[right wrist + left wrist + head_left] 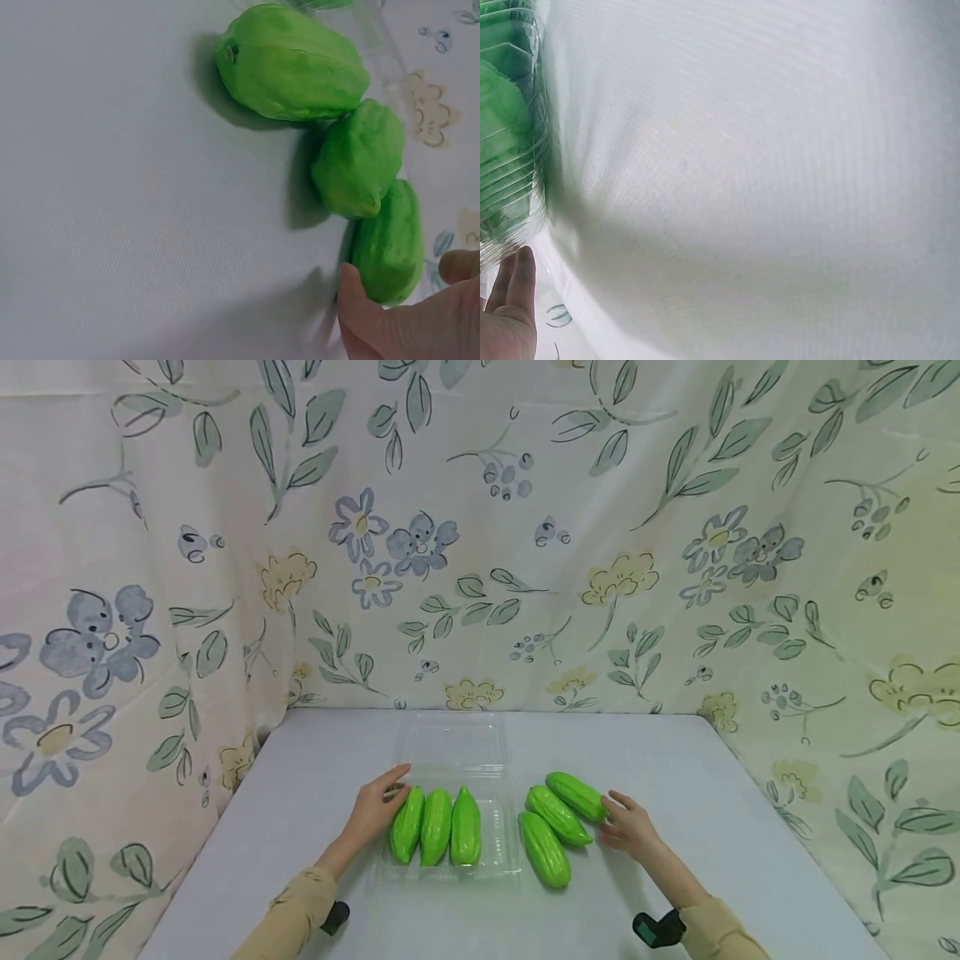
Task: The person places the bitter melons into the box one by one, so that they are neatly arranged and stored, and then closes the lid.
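Observation:
Three green, ribbed, gourd-like vegetables (436, 828) lie side by side in a clear plastic clamshell box (501, 835), its lid (450, 739) folded back. My left hand (377, 802) is at the box's left side, by the leftmost vegetable; in the left wrist view its extended fingers (523, 281) reach the box's edge. Outside the box, to its right, rest three more such vegetables: a near one (545, 852), a middle one (558, 816) and a far one (576, 796). My right hand (628, 827) is at the right end of the far one, thumb and fingers spread around that end.
A white table (300, 810) bears everything. Floral cloth (480, 635) hangs behind it and along both sides. Dark devices sit at both wrists, the right one (658, 930) near the sleeve.

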The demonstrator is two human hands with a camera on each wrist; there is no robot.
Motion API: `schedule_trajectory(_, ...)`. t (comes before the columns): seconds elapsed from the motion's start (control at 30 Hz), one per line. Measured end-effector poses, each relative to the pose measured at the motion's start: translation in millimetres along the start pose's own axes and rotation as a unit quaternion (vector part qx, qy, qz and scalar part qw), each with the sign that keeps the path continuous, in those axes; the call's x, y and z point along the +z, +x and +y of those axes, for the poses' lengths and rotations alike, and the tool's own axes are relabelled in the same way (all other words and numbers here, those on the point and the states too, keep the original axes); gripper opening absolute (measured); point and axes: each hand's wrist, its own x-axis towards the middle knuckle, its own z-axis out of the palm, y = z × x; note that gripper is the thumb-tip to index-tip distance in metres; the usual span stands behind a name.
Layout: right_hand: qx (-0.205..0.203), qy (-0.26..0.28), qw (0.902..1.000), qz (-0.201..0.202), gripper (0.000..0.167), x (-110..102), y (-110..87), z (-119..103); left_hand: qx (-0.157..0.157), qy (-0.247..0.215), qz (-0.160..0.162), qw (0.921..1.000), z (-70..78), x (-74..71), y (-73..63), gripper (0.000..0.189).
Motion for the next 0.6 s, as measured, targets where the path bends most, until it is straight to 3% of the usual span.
schedule_trajectory(0.17, -0.003, 0.014, 0.9998, 0.014, 0.061, 4.5, 5.6, 3.9, 0.009, -0.003, 0.004, 1.0000, 1.5, -1.0, -1.0, 0.042)
schedule_trajectory(0.43, -0.039, 0.026, 0.9978, 0.047, 0.057, 14.6, 13.0, 9.9, 0.082, 0.007, 0.039, 0.9958, -1.6, 1.2, -3.2, 0.039)
schedule_trajectory(0.6, -0.062, -0.016, 0.9948, 0.079, 0.054, 18.1, 16.2, 12.4, 0.054, 0.000, 0.029, 0.9981, -1.6, 1.0, -2.4, 0.040)
